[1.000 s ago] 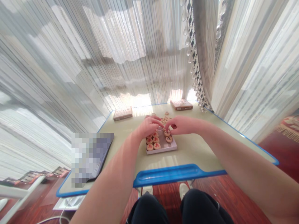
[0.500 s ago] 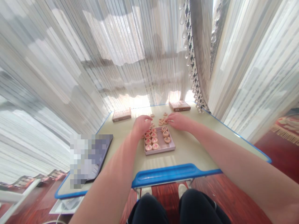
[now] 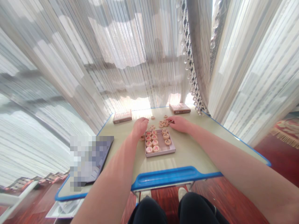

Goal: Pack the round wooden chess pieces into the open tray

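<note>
A shallow open box [image 3: 160,154] lies on the table, with two columns of red-marked xiangqi pieces [image 3: 155,142] along its left side. Three dark-marked xiangqi pieces [image 3: 166,136] line its right side. My left hand [image 3: 140,126] is above the box's far left corner, fingers curled together; what they hold, if anything, is hidden. Near that hand, a loose piece [image 3: 142,138] rests against the box's left side. Beyond the box, my right hand [image 3: 179,123] pinches a xiangqi piece, mostly covered by the fingers, beside a cluster of loose pieces [image 3: 161,125].
Two flat closed boxes stand at the far edge, one on the left [image 3: 122,116] and one on the right [image 3: 179,108]. A laptop [image 3: 106,155], partly blurred out, sits at the left. The table [image 3: 196,152] has a blue rim and a front tray [image 3: 165,176]. Curtains hang behind.
My right hand has drawn slightly right, away from the loose cluster, its fingers closed in a pinch. My left hand has shifted slightly left, uncovering loose pieces behind the box.
</note>
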The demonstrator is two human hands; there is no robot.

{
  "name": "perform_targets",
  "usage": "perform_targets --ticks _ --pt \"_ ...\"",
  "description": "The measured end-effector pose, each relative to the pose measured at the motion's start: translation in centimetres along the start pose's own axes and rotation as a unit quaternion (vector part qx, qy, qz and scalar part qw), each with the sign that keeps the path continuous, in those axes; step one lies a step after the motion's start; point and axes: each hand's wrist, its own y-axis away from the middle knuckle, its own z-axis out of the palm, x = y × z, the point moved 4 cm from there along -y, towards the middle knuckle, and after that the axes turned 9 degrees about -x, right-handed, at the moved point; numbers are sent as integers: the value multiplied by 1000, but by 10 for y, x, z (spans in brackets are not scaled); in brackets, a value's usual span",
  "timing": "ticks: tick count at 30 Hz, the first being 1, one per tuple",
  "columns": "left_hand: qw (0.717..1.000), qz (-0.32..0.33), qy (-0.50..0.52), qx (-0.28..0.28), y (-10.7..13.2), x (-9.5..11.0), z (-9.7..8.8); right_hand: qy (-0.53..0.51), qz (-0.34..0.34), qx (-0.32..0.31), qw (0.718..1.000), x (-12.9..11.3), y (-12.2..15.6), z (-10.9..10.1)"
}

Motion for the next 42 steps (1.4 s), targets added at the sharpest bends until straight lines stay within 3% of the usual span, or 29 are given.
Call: perform_targets --ticks 5,9,15,25,32,42 --pt "998 5 50 -33 4 4 3 -46 8 10 999 4 -1 0" --pt "995 11 96 -24 4 3 2 -48 -6 16 999 5 -6 4" --pt "995 39 79 -44 4 9 3 -23 -80 24 996 -3 -12 15" --pt "990 65 44 -117 11 23 14 32 -112 20 993 -2 -10 10" --pt "998 57 -18 -34 10 22 4 61 -135 -1 989 -11 -8 9" --pt "996 57 -40 49 5 11 -4 59 -57 19 996 -10 -3 5"
